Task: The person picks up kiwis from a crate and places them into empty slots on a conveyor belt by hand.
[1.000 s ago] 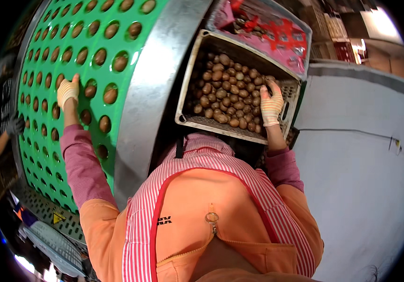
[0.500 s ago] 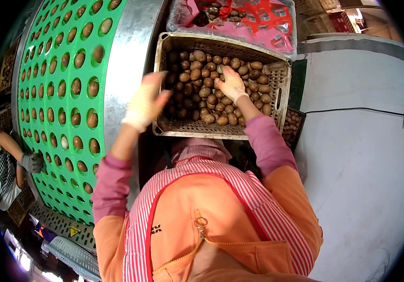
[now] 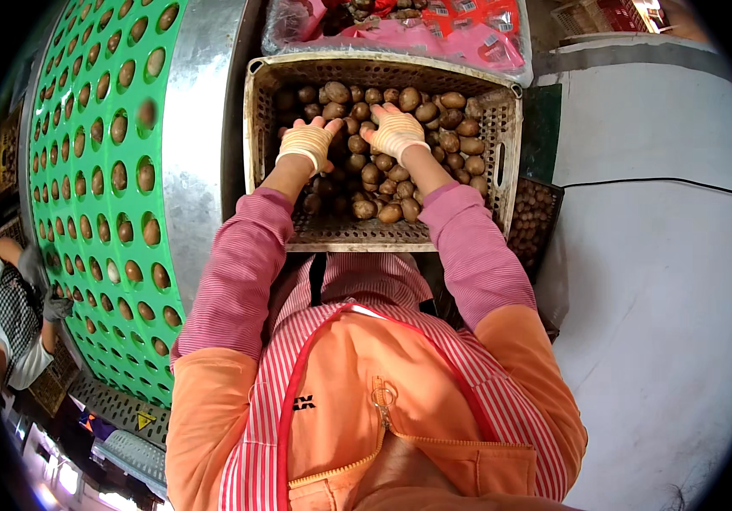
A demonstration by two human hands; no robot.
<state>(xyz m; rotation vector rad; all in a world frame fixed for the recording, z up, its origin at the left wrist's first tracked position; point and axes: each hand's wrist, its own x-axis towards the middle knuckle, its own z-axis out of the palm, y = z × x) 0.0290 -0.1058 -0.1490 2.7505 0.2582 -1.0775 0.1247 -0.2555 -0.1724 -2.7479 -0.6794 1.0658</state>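
Note:
A worn plastic crate (image 3: 510, 106) in front of me holds many brown eggs (image 3: 390, 213), some dark and mottled. Both hands wear cream fingerless gloves and are down inside it. My left hand (image 3: 306, 143) rests over the eggs on the crate's left side, thumb and fingers apart. Beside it, nearer the middle, my right hand (image 3: 397, 132) lies on the eggs with its fingers spread. Neither hand shows an egg clearly gripped, though the undersides of the palms are hidden.
To my left runs a green conveyor (image 3: 132, 217) with eggs in its oval pockets, edged by a metal panel (image 3: 204, 119). A co-worker's gloved hand (image 3: 57, 305) is at its far side. Pink and red packaging (image 3: 459, 38) lies behind the crate; another egg crate (image 3: 545, 196) stands at right.
My left hand has swung from beside the conveyor's metal panel into the crate. My right hand has shifted slightly left among the eggs. The whole view has turned a little.

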